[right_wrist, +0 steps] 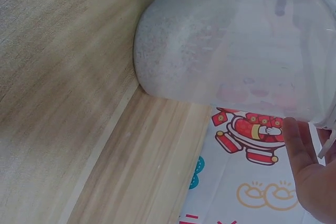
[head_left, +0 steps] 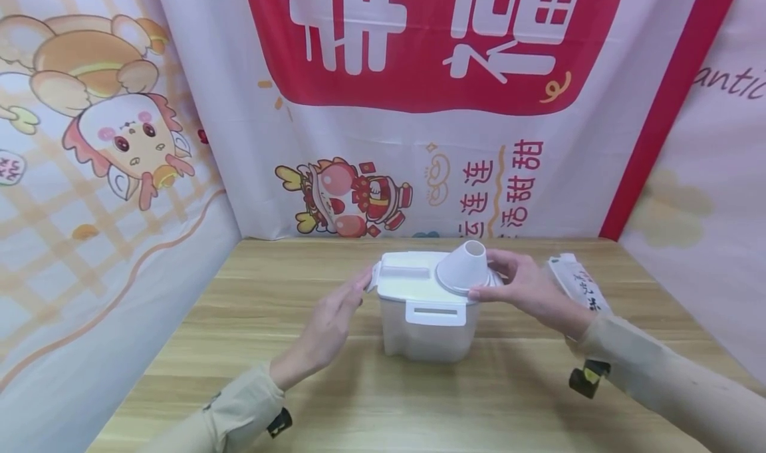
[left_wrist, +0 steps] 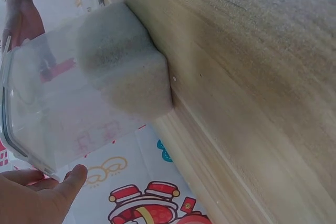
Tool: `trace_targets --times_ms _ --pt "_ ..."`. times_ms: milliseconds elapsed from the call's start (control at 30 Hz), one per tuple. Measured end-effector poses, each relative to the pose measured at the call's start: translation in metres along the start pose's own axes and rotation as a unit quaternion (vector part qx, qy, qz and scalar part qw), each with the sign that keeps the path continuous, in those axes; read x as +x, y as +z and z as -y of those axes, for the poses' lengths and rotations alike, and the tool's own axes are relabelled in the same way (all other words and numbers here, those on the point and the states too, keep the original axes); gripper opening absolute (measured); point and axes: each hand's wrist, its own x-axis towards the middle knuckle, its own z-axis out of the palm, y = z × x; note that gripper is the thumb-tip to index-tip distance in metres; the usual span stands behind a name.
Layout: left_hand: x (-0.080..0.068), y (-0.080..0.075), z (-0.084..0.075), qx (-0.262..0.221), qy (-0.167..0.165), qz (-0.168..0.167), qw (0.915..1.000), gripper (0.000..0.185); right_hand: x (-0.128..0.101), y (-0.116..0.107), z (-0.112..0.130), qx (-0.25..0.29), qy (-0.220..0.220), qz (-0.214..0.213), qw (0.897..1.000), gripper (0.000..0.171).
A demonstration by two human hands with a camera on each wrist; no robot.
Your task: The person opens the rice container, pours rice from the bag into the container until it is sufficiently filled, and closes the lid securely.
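Observation:
A translucent grain storage container (head_left: 427,330) with a white lid (head_left: 407,275) stands upright on the table. Pale grains (right_wrist: 170,51) fill its lower part. On the lid's right half sits a white cone-shaped spout (head_left: 467,267), open at the top. My left hand (head_left: 326,323) is at the lid's left end, thumb and fingers pinching the side clip (head_left: 374,277). At the other end, my right hand (head_left: 526,283) grips the lid's right edge, thumb in front and fingers behind beside the spout. The front clip (head_left: 435,312) sticks outward from the lid.
A white plastic packet (head_left: 577,283) with dark writing lies behind the right forearm. The wood-grain table (head_left: 287,273) meets a printed cloth backdrop (head_left: 359,127) at its far edge. More printed cloth hangs at both sides.

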Motion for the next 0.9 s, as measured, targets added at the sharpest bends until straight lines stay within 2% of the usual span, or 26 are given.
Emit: trace_targets --times_ms 267,633,900 --pt "-0.004 0.009 0.002 -0.023 -0.018 0.002 0.9996 0.047 -0.003 0.001 0.000 0.003 0.019 0.008 1.000 0.075" --pt "0.003 0.010 0.003 -0.055 -0.056 -0.043 0.9960 0.040 0.000 0.000 0.000 -0.001 0.013 0.001 1.000 0.076" --pt "0.008 0.012 0.005 -0.053 -0.040 -0.070 0.9954 0.035 0.000 0.000 -0.001 -0.003 0.018 -0.007 1.000 0.079"
